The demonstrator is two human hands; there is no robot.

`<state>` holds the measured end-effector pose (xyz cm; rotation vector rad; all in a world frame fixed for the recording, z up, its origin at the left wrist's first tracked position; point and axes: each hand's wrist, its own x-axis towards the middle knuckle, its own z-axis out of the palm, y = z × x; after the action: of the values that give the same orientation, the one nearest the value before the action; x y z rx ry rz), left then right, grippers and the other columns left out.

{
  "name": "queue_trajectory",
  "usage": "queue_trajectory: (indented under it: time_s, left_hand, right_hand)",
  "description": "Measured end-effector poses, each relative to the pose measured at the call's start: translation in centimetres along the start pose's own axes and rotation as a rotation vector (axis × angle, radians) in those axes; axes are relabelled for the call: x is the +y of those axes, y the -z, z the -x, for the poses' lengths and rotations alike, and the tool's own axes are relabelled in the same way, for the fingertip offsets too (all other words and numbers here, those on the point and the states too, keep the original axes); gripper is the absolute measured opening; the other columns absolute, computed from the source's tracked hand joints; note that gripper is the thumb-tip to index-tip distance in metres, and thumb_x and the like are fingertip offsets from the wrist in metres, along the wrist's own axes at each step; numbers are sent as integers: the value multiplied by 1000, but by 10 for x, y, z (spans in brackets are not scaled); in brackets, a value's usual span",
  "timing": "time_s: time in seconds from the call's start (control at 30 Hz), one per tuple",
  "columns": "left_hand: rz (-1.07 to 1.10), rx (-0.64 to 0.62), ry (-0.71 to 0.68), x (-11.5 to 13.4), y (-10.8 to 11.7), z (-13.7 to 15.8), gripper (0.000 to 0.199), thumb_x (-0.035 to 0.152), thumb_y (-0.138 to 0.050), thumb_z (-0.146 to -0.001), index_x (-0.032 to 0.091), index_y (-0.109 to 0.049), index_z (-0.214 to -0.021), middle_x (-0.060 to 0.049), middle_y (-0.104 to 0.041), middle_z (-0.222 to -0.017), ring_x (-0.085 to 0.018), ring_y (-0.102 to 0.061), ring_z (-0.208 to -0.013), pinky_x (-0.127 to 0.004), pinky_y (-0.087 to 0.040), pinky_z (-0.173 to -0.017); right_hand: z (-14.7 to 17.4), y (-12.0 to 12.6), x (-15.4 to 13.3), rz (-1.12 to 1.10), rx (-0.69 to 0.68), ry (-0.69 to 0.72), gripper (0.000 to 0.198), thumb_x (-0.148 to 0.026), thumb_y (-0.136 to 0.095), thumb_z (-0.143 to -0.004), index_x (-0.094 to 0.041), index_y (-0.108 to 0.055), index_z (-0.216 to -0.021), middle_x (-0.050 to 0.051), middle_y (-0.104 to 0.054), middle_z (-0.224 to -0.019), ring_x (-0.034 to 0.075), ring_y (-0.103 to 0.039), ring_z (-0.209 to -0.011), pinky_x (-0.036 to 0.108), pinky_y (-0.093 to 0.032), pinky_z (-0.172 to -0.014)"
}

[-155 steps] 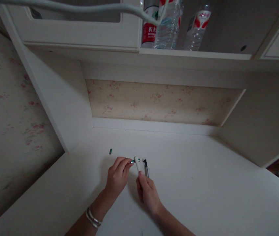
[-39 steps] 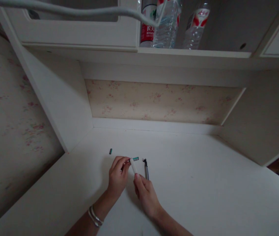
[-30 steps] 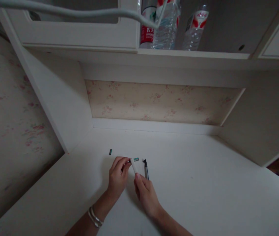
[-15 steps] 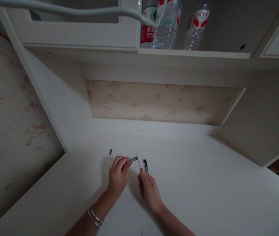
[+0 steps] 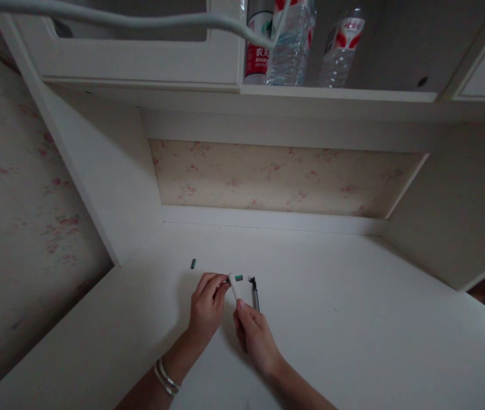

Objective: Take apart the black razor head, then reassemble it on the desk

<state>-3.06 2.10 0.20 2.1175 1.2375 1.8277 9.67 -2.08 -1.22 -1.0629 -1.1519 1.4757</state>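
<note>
My left hand (image 5: 205, 307), with two silver bangles (image 5: 165, 377) at its wrist, pinches the dark end of a small strip at the fingertips. My right hand (image 5: 258, 337) grips the lower end of a short white stick (image 5: 234, 286), which tilts up to the left. A small green-and-black piece (image 5: 238, 278) shows just right of the stick's top. Whether it joins the end in my left fingers or passes through the stick, I cannot tell. Beside my right hand lies a slim black stick with a bent head (image 5: 255, 292). Another small green-and-black piece (image 5: 193, 263) lies beyond my left hand.
The white desktop (image 5: 332, 330) runs under a white cabinet (image 5: 140, 64). Plastic bottles (image 5: 289, 51) stand on its open shelf. A pale cable (image 5: 140, 21) crosses the top of the view. Side panels (image 5: 93, 165) bound the desk left and right.
My right hand has moved a little left with the white stick, its top now closer to my left fingers. The green piece now shows on the stick's right side instead of its left.
</note>
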Motion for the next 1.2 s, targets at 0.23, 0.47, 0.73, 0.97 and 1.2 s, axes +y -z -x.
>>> queue_trajectory:
  time_s: [0.23,0.47,0.73,0.97,1.2]
  left_hand:
    - [-2,6,-6,0,0,0,11,19,-51,-89,19,-61,-93,-3,-57,-84,-14,-58,-77,-25,-52,-66]
    - [6,1,-23,-1,0,1,11,17,-52,-88,19,-61,-95,-3,-57,-85,-13,-58,-78,-25,-51,-68]
    - [-2,-9,-9,0,0,1,11,17,-51,-88,19,-61,-93,-3,-57,-85,-13,-58,-78,-24,-51,-69]
    - [-15,-12,-21,0,1,1,11,16,-51,-89,19,-60,-93,-3,-58,-84,-13,-58,-78,-24,-50,-69]
    - [-19,-13,-25,1,1,2,10,17,-53,-88,18,-61,-94,-3,-58,-85,-13,-58,-78,-23,-50,-69]
  right_hand:
    - [1,-1,-2,-58,27,-26,55,-73,-46,-77,-21,-36,-62,-9,-26,-47,5,-19,-38,20,-13,-36]
    - [1,-2,-5,-94,31,-38,56,-73,-47,-76,-21,-36,-62,-10,-26,-45,5,-18,-37,19,-12,-35]
    - [2,-2,-4,-57,-7,-7,56,-72,-46,-77,-20,-37,-61,-9,-28,-46,5,-20,-37,20,-12,-35]
    - [1,-3,-1,-74,-36,-28,55,-72,-46,-78,-20,-38,-61,-9,-28,-45,5,-19,-36,21,-11,-35]
    - [-2,0,-1,-93,67,-29,57,-74,-47,-75,-21,-35,-59,-10,-26,-43,5,-18,-35,20,-12,-35]
